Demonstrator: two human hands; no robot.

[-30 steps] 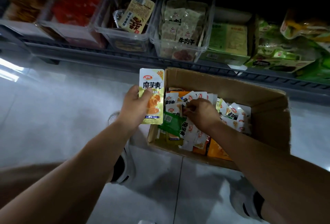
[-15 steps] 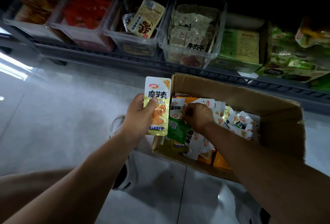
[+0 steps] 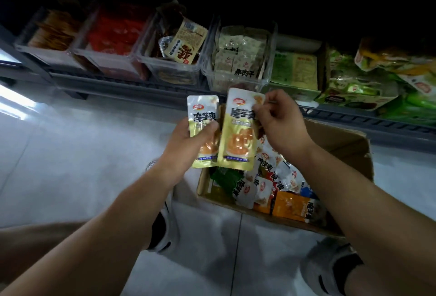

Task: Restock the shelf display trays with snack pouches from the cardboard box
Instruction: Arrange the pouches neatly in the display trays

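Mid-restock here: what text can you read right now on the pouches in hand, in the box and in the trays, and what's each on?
"魔芋爽": pouch in left hand.
"魔芋爽", last character partly covered by fingers: pouch in right hand.
"魔芋爽": white pouch in cardboard box.
"牛肉干": pack in clear tray.
Red logo ovals, small print, beige pack's large character, green cartons: too blurred to read.

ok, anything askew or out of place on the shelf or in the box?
One thing: in the third clear tray from the left, a beige pouch stands tilted, poking above the rim rather than lying flat. The pouches in the cardboard box are a loose mixed jumble. Nothing looks spilled or torn.
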